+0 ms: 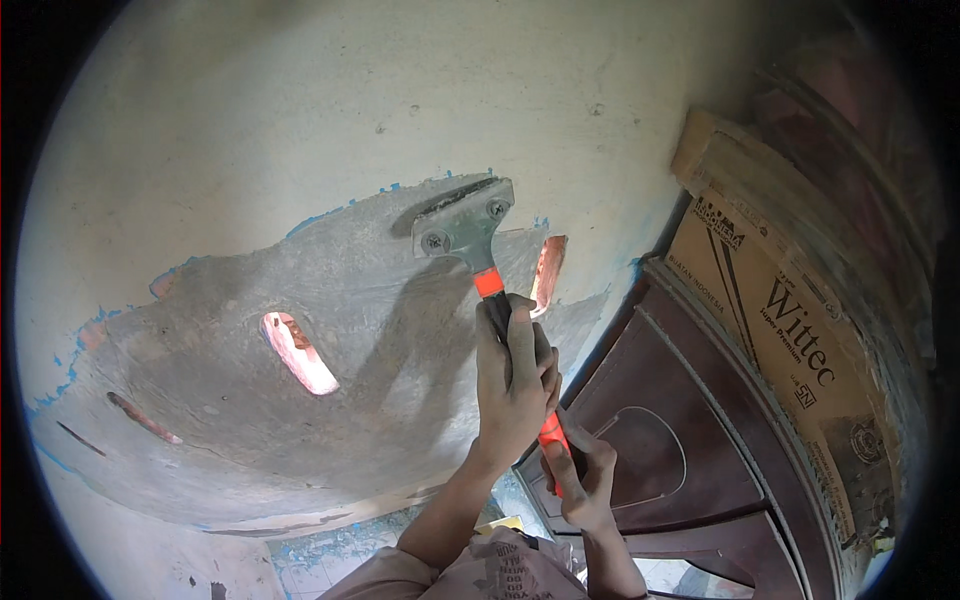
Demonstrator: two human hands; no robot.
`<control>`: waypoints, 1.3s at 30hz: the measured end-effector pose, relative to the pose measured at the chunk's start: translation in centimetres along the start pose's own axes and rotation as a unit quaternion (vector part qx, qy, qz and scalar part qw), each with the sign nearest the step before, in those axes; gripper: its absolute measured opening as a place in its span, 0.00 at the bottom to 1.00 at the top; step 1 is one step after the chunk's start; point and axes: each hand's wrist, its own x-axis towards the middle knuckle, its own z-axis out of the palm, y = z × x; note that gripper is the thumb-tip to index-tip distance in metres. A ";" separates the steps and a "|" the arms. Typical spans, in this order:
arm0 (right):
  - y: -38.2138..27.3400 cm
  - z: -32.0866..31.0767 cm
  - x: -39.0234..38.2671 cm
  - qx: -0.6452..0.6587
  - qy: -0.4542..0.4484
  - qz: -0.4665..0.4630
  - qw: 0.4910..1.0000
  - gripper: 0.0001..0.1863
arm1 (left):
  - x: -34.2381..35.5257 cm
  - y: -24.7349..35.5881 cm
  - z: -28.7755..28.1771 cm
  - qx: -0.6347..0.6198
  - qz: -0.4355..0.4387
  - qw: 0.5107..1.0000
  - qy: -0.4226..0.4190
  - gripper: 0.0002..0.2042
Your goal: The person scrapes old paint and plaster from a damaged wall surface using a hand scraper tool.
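A long-handled scraper (466,228) with a wide metal head and a black and orange handle leans up against the wall. Its blade edge meets the wall near the upper border of a bare grey patch (220,330). My left hand (515,375) is wrapped round the black upper part of the handle, just below the orange band. Lower down, my right hand (582,478) grips the orange end. Pale paint (300,110) covers the wall above, and blue flakes (320,220) line the patch's ragged edge.
Two slots, a left one (300,355) and a right one (548,272), open in the grey patch. To the right stands a dark brown wooden cabinet (690,390), with a cardboard box (740,260) on top, close to the wall. Blue flakes lie on the floor (330,565) below.
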 end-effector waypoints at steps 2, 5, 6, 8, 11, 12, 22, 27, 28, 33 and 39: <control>-0.2 0.4 -0.4 -0.034 0.021 -0.028 0.999 0.20 | -0.4 -0.8 -0.6 -0.036 0.010 0.999 -0.016 0.10; 1.6 0.3 -0.9 -0.045 0.039 -0.046 0.997 0.19 | -0.5 -1.3 -0.9 -0.024 -0.014 0.999 -0.016 0.11; 1.5 0.0 -0.7 -0.060 0.018 -0.031 0.998 0.20 | -0.4 -0.9 -0.7 -0.023 -0.015 1.000 -0.015 0.11; 0.6 0.3 0.1 -0.040 0.024 -0.027 0.999 0.20 | 0.2 0.2 -0.1 -0.013 -0.003 1.000 -0.008 0.11; 0.2 0.3 -0.5 -0.030 0.019 -0.022 0.999 0.20 | 0.0 0.5 -0.2 -0.022 0.008 1.000 -0.018 0.11; 0.5 0.1 -0.6 -0.043 0.013 -0.024 0.999 0.20 | -0.1 0.1 -0.3 -0.024 0.010 0.999 -0.021 0.11; 0.0 -0.7 -0.6 -0.015 -0.006 -0.005 1.000 0.21 | -0.3 -0.2 -0.2 -0.030 0.009 0.999 -0.026 0.10; -0.1 -0.8 0.3 -0.021 -0.004 -0.021 1.000 0.22 | 0.3 0.1 0.7 -0.048 0.020 0.999 -0.013 0.11; 0.0 -0.9 0.3 -0.021 -0.003 -0.022 1.000 0.22 | 0.3 -0.1 0.6 -0.048 0.021 0.999 -0.014 0.11; 0.6 -0.7 -0.9 -0.018 0.002 -0.003 1.000 0.23 | -0.4 -1.1 0.1 -0.036 0.005 0.999 0.017 0.11; 0.4 -1.0 0.2 -0.030 -0.012 -0.028 0.999 0.24 | 0.2 -0.5 0.7 -0.034 0.031 0.999 0.012 0.10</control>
